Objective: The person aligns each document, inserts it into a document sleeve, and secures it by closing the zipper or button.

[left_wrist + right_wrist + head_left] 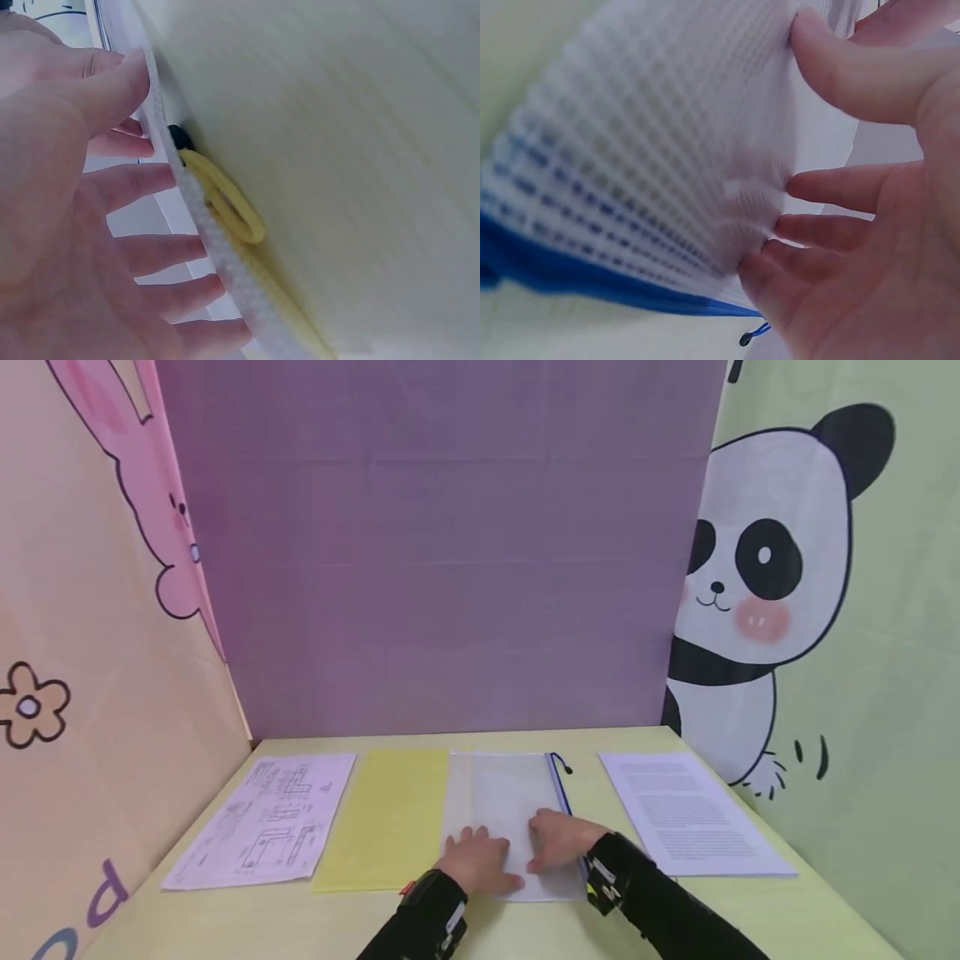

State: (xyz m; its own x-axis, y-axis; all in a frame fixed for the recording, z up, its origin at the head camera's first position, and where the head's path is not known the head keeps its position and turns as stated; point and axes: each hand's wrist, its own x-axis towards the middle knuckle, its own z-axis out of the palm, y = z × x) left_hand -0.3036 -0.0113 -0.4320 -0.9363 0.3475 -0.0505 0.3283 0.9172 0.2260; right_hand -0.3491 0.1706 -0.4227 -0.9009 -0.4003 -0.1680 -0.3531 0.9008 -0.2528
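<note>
- Two hands: one left hand (480,862), one right hand (561,838)
- Two black sleeves (656,893)
- One translucent zip pouch (506,793)
- One flat yellow folder (386,818)
- Two printed papers: one drawing page (262,818), one text page (686,810); any sheets beneath cannot be counted
- One yellow loop (255,231)
- One desk (810,918)
- One purple backdrop (450,568)
- Two cartoon animals: one panda (817,560), one pink rabbit (142,477)
- One cartoon flower (45,722)

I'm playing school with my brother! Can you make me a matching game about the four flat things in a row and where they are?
1. White paper with line drawings
2. Flat yellow rectangular item
3. Translucent white mesh pouch with blue edging
4. White paper with printed text

A. Second from left
B. Farthest right
C. Touched by the left hand and right hand
D. Farthest left

Pairs: 1-D, 2-A, 3-C, 4-B
</note>
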